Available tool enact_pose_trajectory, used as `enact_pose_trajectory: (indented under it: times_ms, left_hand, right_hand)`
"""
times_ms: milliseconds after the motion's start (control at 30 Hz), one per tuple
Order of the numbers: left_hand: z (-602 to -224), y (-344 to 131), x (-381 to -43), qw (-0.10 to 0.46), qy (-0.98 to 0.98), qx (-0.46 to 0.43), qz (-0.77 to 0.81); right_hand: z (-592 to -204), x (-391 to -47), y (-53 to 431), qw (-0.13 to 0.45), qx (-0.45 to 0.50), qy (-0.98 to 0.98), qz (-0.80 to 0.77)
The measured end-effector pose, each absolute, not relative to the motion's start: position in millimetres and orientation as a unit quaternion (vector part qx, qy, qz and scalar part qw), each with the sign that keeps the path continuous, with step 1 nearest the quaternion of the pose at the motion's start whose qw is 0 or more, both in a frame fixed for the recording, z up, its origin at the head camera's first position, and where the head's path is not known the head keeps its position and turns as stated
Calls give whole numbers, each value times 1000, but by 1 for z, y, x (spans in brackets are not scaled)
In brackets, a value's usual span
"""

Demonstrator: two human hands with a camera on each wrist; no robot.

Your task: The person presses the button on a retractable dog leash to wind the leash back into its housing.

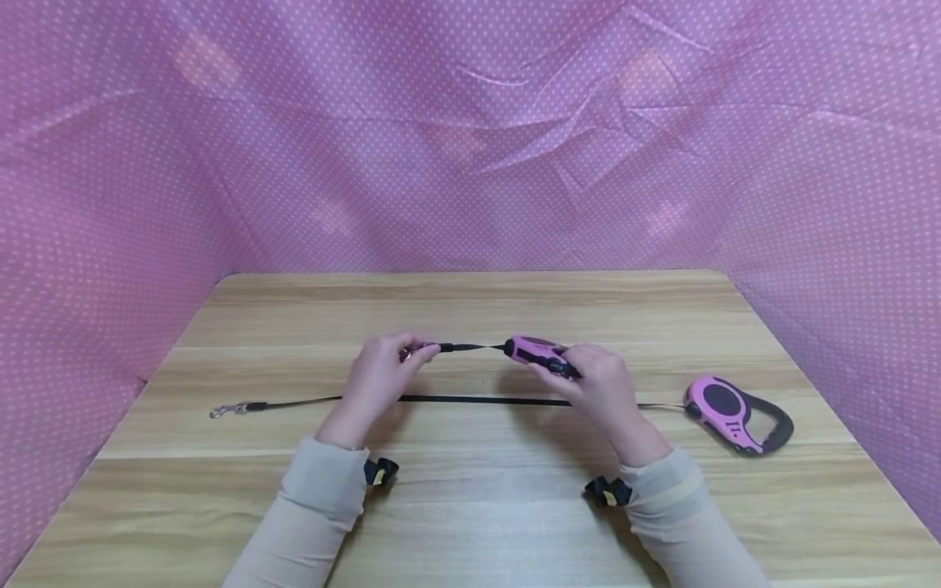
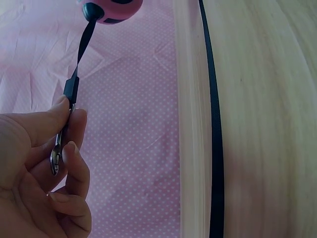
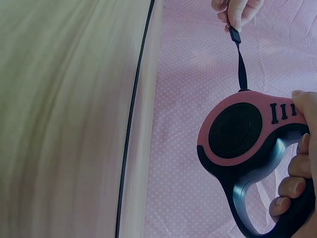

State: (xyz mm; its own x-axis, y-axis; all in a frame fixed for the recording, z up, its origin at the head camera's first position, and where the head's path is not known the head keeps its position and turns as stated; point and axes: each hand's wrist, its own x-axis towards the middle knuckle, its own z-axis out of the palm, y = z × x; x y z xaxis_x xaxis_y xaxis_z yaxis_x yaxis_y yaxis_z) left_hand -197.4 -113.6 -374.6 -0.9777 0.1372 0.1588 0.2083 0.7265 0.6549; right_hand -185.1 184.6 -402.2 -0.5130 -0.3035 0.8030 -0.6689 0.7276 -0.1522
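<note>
My right hand (image 1: pixel 601 390) grips the handle of a pink and black retractable dog leash (image 3: pixel 218 129), its fingers curled through the loop. In the left wrist view, the thumb and fingers of my left hand (image 2: pixel 37 148) pinch the metal snap hook (image 2: pixel 55 158) at the end of that leash's cord. A short stretch of black strap (image 3: pixel 241 69), with a twist in it, spans the gap between hook and casing, held above the table. Beyond my right forearm lies a second pink retractable leash (image 1: pixel 709 400), untouched.
On the wooden table (image 1: pixel 470 523), the second leash's black strap (image 1: pixel 478 400) runs leftward beneath both arms to its metal snap hook (image 1: pixel 229 409). Pink dotted cloth (image 1: pixel 470 163) hangs behind the table and along both sides. Each wrist carries a small black camera mount (image 1: pixel 381 472).
</note>
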Motion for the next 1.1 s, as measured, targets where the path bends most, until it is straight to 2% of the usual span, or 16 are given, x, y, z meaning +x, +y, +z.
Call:
enact_pose_trajectory:
  times_ms: [633, 1100]
  left_hand:
    - [-374, -105, -194, 44, -928, -104, -356]
    - [-373, -101, -193, 43, -928, -111, -354]
  right_hand:
    - [-405, -184, 179, 382, 299, -844, 228]
    - [-406, -183, 174, 396, 313, -833, 225]
